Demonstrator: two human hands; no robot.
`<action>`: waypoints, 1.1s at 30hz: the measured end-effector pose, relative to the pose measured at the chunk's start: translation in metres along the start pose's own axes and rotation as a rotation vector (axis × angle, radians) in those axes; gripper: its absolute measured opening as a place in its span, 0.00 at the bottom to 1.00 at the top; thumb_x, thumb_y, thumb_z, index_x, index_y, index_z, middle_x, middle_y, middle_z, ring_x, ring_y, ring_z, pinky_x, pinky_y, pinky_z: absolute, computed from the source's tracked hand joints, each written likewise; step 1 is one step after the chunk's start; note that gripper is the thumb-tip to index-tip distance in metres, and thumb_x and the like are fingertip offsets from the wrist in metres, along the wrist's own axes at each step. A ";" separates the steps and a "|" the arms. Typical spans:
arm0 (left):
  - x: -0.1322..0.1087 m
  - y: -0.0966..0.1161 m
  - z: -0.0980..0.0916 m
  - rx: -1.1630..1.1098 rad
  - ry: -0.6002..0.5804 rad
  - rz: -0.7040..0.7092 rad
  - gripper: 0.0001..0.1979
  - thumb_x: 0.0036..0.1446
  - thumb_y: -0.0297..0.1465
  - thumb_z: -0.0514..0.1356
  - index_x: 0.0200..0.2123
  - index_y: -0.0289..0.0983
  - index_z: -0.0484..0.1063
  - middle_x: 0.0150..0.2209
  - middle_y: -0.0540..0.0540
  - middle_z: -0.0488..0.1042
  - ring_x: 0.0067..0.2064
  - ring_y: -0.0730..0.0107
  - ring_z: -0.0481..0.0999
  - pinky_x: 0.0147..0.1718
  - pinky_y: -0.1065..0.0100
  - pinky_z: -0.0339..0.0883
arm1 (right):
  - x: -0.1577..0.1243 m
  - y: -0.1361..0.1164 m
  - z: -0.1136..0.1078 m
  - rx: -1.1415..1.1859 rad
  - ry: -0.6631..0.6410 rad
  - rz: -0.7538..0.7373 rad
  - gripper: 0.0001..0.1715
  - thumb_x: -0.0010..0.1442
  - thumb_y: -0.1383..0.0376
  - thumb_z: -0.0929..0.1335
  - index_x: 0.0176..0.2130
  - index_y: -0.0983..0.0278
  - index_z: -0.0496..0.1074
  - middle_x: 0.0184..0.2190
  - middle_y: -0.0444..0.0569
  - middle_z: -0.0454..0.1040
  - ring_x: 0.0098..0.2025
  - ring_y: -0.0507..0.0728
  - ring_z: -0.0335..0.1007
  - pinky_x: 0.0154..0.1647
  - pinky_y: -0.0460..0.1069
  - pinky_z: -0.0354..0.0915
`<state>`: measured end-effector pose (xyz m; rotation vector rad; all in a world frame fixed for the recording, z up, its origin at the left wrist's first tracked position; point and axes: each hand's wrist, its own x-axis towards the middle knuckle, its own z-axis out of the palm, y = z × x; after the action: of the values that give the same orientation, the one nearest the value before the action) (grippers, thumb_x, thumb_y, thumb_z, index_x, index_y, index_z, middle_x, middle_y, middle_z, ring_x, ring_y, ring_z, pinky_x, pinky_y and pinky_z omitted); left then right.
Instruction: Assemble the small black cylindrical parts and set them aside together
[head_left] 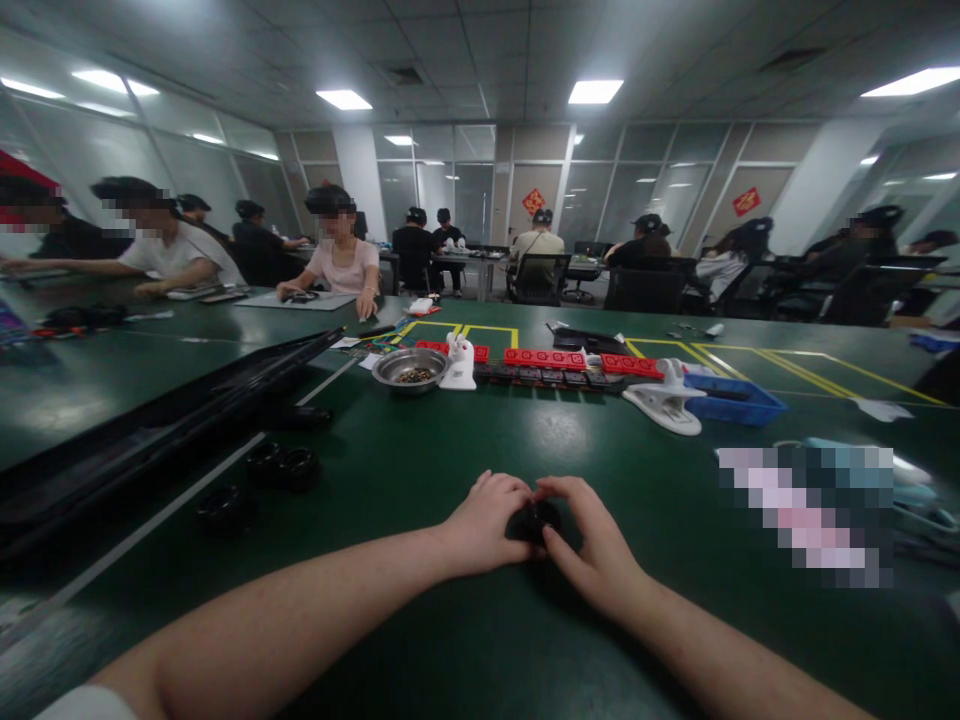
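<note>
Near the front middle of the green table, my left hand (491, 522) and my right hand (596, 535) close around a small round black part (541, 520). Fingers of both hands curl over its sides, so only its dark middle shows. It looks like the black ring-shaped parts (298, 468) that lie to the left, but its exact kind is hard to make out. Another such black ring (225, 510) sits nearer to my left forearm.
A long black trough (165, 430) slants across the left. Farther back stand a metal bowl (411, 372) of small pieces, white clamps (667, 400), red strips (544, 358) and a blue tray (739, 400). A co-worker (341, 255) sits across the table.
</note>
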<state>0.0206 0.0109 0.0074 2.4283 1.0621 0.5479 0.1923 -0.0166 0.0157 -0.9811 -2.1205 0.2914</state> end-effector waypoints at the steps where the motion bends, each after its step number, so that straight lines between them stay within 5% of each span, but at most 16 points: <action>1: 0.000 0.000 0.000 -0.003 0.001 -0.001 0.23 0.44 0.40 0.62 0.43 0.38 0.65 0.45 0.45 0.66 0.50 0.59 0.61 0.55 0.50 0.44 | 0.000 -0.001 -0.001 0.010 -0.005 -0.015 0.23 0.50 0.71 0.62 0.47 0.62 0.58 0.41 0.52 0.67 0.44 0.58 0.64 0.45 0.56 0.63; 9: 0.000 0.001 0.000 -0.007 0.006 -0.011 0.19 0.44 0.39 0.62 0.39 0.38 0.66 0.45 0.46 0.66 0.49 0.59 0.62 0.54 0.50 0.45 | 0.000 0.002 0.002 -0.070 0.048 0.096 0.20 0.51 0.66 0.66 0.45 0.62 0.59 0.37 0.51 0.68 0.41 0.59 0.65 0.41 0.57 0.64; 16: 0.000 0.001 0.000 0.005 -0.006 -0.007 0.22 0.44 0.40 0.62 0.43 0.38 0.66 0.45 0.45 0.65 0.50 0.58 0.61 0.54 0.50 0.45 | 0.000 -0.001 0.000 0.011 -0.003 -0.019 0.23 0.51 0.72 0.61 0.47 0.61 0.57 0.42 0.52 0.67 0.44 0.58 0.64 0.45 0.56 0.63; 25: 0.000 0.001 -0.001 0.015 -0.006 0.000 0.19 0.44 0.40 0.62 0.38 0.38 0.67 0.45 0.45 0.66 0.50 0.58 0.62 0.53 0.51 0.47 | 0.000 0.003 0.003 -0.072 0.066 0.086 0.23 0.51 0.64 0.66 0.47 0.62 0.58 0.39 0.52 0.67 0.41 0.60 0.65 0.42 0.58 0.64; 33: 0.000 0.000 0.000 0.014 -0.007 0.004 0.21 0.44 0.39 0.62 0.42 0.39 0.65 0.46 0.45 0.66 0.50 0.58 0.62 0.54 0.52 0.46 | 0.000 -0.002 0.000 -0.006 0.005 -0.016 0.24 0.50 0.71 0.62 0.48 0.61 0.58 0.41 0.52 0.67 0.43 0.59 0.65 0.44 0.57 0.63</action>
<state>0.0205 0.0113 0.0076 2.4432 1.0620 0.5350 0.1912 -0.0178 0.0167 -0.9672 -2.1248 0.2739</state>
